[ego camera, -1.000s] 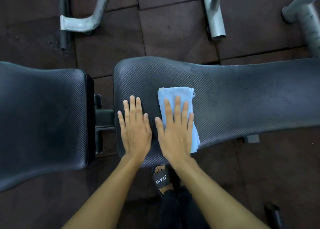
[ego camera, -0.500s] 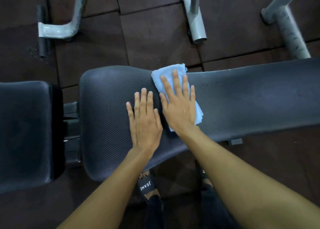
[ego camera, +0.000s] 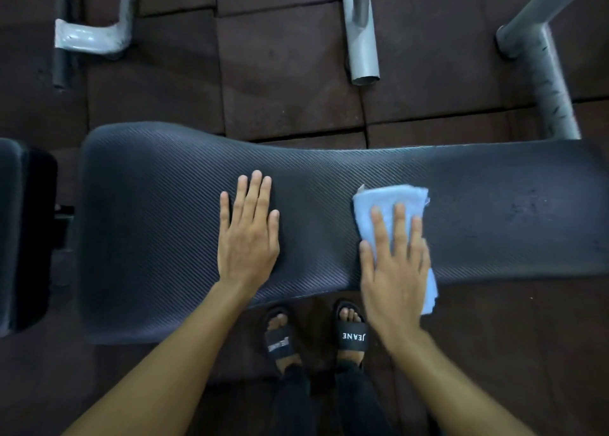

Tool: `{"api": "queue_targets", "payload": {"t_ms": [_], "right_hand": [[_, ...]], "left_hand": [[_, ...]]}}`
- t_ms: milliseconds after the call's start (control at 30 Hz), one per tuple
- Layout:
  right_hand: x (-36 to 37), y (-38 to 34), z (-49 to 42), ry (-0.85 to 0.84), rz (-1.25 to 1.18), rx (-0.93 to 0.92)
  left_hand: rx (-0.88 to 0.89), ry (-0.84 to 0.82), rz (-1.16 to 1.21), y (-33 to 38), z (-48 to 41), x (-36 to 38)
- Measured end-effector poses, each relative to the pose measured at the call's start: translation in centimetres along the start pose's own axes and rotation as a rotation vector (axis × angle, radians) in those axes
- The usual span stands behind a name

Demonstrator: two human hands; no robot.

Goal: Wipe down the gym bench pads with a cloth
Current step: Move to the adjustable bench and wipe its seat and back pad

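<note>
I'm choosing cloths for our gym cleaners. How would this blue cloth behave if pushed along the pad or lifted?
Probably floppy: the blue cloth lies in folded layers, its near end drooping past the pad edge. Likely light, being thin fabric. Pushed under the flat right hand, it may drag and bunch on the pad's ribbed surface.
</note>
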State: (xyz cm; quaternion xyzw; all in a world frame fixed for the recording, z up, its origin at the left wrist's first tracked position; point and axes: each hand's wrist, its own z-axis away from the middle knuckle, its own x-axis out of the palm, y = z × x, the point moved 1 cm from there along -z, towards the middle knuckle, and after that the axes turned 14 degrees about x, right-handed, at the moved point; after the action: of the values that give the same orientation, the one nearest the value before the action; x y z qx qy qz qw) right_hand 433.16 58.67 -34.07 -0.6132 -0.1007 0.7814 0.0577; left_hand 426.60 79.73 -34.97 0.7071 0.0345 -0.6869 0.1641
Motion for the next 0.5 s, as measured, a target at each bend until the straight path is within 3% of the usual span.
{"api": "queue_targets", "payload": {"t_ms": [133, 300, 367, 500], "right_hand": [[2.5, -4.8, 3.9, -0.035, 0.017, -0.171], [2.5, -10.1, -3.3, -0.028, -0.021, -0.321], [1.7, -10.3, -7.1, -0.021, -0.017, -0.307], [-0.4, -6.3, -11.8, -0.024, -0.014, -0.082]], "left_hand": [[-0.037, 0.071, 0.057, -0.4, 0.0, 0.3], [-0.056, 0.046, 0.047, -0.4, 0.1, 0.4], [-0.055, 0.038, 0.043, -0.5, 0.0, 0.4], [-0.071, 0.033, 0.048, 0.4, -0.2, -0.4]]}}
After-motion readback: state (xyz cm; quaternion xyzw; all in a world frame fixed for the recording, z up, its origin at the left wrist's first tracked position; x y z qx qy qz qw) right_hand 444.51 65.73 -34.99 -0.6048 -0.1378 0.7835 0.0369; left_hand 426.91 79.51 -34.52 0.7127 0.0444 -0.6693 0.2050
